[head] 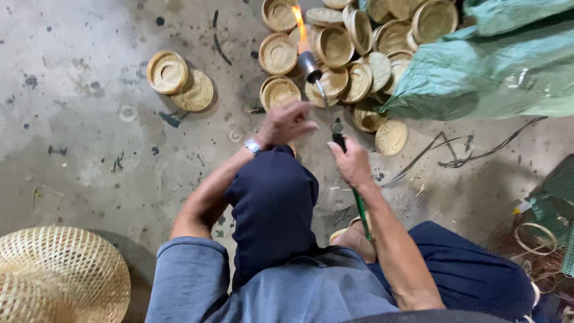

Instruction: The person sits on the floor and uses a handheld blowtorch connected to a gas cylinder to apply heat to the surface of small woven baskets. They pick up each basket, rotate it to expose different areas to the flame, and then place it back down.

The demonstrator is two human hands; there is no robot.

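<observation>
Flame (298, 24) rises from the torch (311, 66), whose nozzle points at the pile of woven trays (335, 46) on the concrete floor (84, 119); right hand (351, 161) is clenched round the torch's handle, a green hose (360, 210) trailing back from it along the forearm; left hand (286, 122), with a wristwatch (253, 146), hangs loose with fingers spread, holding nothing, just left of the torch's stem; two more trays (179, 81) lie apart to the left; a green sack (484, 66) covers the pile's right edge; a straw hat (60, 275) sits at lower left.
</observation>
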